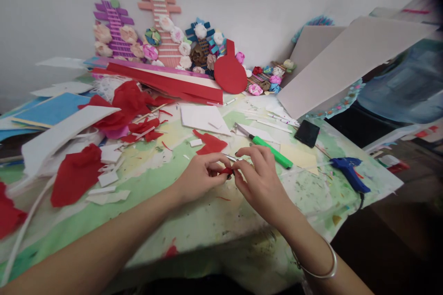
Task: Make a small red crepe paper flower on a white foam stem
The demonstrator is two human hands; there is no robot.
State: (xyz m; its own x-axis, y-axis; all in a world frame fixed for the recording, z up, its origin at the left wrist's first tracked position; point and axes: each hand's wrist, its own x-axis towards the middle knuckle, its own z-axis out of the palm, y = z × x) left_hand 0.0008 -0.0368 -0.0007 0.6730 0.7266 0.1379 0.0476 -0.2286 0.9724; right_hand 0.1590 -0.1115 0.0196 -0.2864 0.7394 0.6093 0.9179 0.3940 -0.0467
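Note:
Near the middle of the table, my left hand (202, 174) pinches a small piece of red paper (226, 171) between thumb and fingers. My right hand (259, 179) meets it from the right, its thumb and fingertips closed at the same red piece. Partly hidden behind the fingers are silvery scissors (232, 158). Just beyond my hands lie a loose red scrap (210, 143) and a green utility knife (272, 151) with its blade toward the back left.
Red crepe paper (78, 175) and white foam pieces (108, 178) litter the left. A blue glue gun (350, 173) and a black flat object (307, 133) lie right. Flower-decorated crafts (166, 32) and a red round shape (230, 73) lean at the wall.

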